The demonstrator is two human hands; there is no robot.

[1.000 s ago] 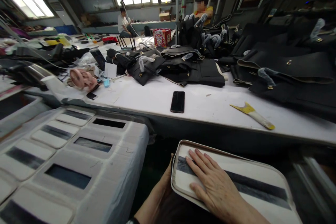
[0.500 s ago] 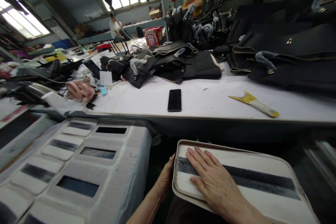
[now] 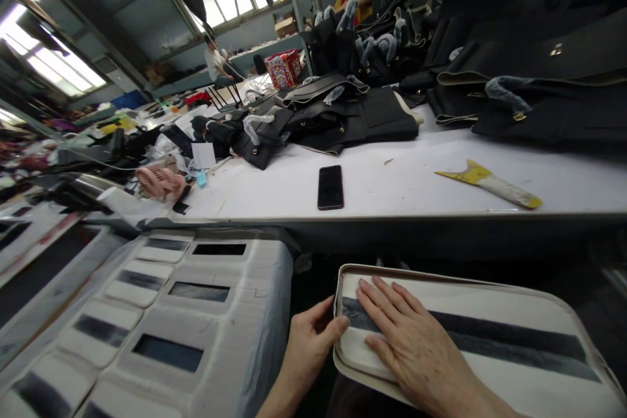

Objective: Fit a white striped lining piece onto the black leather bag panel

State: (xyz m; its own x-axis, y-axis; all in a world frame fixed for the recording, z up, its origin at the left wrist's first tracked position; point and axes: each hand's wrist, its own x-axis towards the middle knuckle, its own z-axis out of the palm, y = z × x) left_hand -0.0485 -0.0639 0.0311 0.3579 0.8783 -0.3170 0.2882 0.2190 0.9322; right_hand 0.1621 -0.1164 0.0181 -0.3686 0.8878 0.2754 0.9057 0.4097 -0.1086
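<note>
A pale rounded rectangular bag-like piece (image 3: 494, 333) lies at the lower right, with a dark stripe along its length and a raised rim around its flat panel. My right hand (image 3: 416, 343) rests flat on the panel near its left end, fingers extended. At the left end, my left hand (image 3: 313, 336) grips the rim, thumb over the edge and the other fingers partly hidden behind it. To the left, several similar striped pale panels (image 3: 100, 328) lie in a column on a padded, cloth-covered surface (image 3: 262, 287).
Beyond is a white table (image 3: 274, 192) bearing a phone (image 3: 330, 187), a yellow-ended scraper-like tool (image 3: 490, 184), a pink fan (image 3: 160, 183) and piles of black bag pieces (image 3: 362, 121). Two people sit farther back. A patterned red box (image 3: 283, 68) stands near them.
My left thumb has come up over the rim at the left end, where the hand was lower along the side. My right hand stays flat on the panel. The view has shifted slightly.
</note>
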